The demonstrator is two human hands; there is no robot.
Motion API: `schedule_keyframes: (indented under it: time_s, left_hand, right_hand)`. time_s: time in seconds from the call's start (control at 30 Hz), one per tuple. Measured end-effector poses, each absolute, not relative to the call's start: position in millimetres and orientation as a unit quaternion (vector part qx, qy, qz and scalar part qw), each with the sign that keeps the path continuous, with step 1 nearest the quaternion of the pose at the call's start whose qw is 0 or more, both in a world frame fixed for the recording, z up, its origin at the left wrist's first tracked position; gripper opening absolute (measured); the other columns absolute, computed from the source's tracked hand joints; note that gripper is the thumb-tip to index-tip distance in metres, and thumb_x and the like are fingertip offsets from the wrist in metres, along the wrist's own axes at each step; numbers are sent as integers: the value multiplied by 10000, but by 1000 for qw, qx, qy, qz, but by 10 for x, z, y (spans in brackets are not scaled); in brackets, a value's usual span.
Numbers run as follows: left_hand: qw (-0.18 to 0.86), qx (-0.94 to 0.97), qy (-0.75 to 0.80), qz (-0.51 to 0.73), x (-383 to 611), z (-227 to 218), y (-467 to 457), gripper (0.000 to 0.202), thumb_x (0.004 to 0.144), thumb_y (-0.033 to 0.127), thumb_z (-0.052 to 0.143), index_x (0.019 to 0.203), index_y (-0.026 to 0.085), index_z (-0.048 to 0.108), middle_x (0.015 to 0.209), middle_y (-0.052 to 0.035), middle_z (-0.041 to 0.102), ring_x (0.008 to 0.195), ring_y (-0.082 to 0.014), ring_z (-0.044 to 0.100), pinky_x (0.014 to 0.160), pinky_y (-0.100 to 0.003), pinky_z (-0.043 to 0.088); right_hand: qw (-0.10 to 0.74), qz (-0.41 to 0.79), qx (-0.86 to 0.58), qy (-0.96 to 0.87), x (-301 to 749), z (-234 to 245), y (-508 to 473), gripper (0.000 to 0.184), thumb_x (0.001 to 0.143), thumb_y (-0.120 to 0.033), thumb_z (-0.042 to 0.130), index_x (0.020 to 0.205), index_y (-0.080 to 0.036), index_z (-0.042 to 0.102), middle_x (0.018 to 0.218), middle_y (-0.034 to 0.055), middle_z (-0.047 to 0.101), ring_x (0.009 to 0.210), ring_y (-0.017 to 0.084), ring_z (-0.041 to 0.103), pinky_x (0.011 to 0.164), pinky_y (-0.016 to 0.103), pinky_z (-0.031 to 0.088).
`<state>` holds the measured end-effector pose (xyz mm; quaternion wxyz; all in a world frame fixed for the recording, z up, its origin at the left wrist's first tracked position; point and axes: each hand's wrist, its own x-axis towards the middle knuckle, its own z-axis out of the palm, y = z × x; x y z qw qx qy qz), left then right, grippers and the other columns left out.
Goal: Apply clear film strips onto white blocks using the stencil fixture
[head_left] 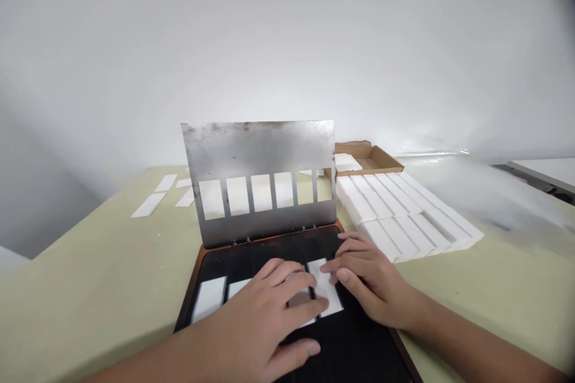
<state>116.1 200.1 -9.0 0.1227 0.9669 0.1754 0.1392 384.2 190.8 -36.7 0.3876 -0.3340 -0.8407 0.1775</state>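
Observation:
A black tray [350,344] with a brown rim lies in front of me, holding a row of white rectangular cards. Over the middle of that row, my left hand [269,317] is spread palm down, hiding part of it. Its fingertips reach the rightmost white card [331,296]. My right hand [375,281] rests at the tray's right side, fingers apart, its index fingertip at the same card's upper part. The leftmost card [209,298] is uncovered. Hinged to the tray's back edge, a metal plate [265,149] with a row of rectangular cutouts stands upright.
Loose white cards [149,204] lie at the table's back left. On the right are rows of white stacked blocks [404,209], with a cardboard box [387,161] behind them. Clear plastic sheeting [489,191] covers the far right of the yellowish table [90,275].

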Motion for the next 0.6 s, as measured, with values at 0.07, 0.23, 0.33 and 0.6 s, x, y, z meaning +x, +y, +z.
schedule_keyframes:
  time_s: [0.07, 0.23, 0.33, 0.6]
  left_hand:
    - [120, 966, 176, 144, 1160, -85, 1991, 388, 1000, 379, 681, 1362, 245, 646, 1267, -109, 681, 1188, -319, 592, 1035, -471, 459]
    - [124, 967, 171, 143, 1146, -66, 1977, 393, 991, 367, 692, 1366, 263, 637, 1298, -84, 686, 1226, -318, 588, 1068, -467, 449]
    - [121, 967, 172, 143, 1147, -71, 1985, 396, 987, 356, 693, 1365, 254, 635, 1329, -108, 660, 1264, -332, 573, 1083, -490, 448]
    - [106, 969, 174, 139, 1148, -89, 1994, 430, 959, 316, 716, 1374, 239, 627, 1329, -151, 615, 1280, -355, 553, 1073, -521, 482]
  right_hand:
    - [382, 180, -332, -844, 3840, -367, 1906, 252, 1090, -223, 500, 1022, -241, 741, 791, -19, 747, 748, 154, 652, 1152, 473, 396]
    - [378, 185, -317, -850, 3845, -367, 1908, 255, 1096, -248, 488, 1093, -242, 742, 844, 5, 764, 776, 162, 683, 1132, 465, 428]
    - [375, 199, -310, -851, 3843, -362, 1905, 243, 1090, -241, 498, 1056, -242, 738, 831, -3, 768, 757, 154, 693, 1125, 450, 434]
    - [370, 210, -301, -853, 3840, -350, 1905, 296, 1106, -281, 483, 940, -217, 719, 847, 13, 781, 752, 148, 711, 1046, 409, 481]
